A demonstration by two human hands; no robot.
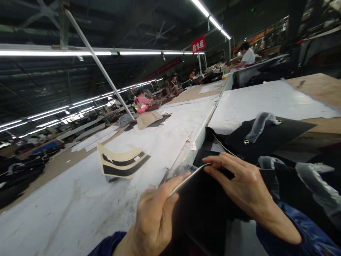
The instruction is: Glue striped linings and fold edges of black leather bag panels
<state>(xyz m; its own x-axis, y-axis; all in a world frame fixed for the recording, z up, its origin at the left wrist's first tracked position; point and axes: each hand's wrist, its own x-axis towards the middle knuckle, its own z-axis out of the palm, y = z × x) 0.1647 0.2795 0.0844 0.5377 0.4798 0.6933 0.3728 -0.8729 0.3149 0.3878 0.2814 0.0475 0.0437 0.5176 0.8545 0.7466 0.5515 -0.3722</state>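
A flat black panel (205, 206) with a pale edge is held between both hands at the bottom centre. My left hand (156, 217) is closed on its left edge, thumb lying along the rim. My right hand (239, 181) rests on top of the panel, fingers curled over its upper edge near the corner. Both sleeves are dark blue.
A long white-covered worktable (87, 192) runs away to the left, with a curved black-and-cream cut piece (121, 163) on it. To the right lie black bag parts (269, 137) with wrapped fittings. Other people sit working at tables far back.
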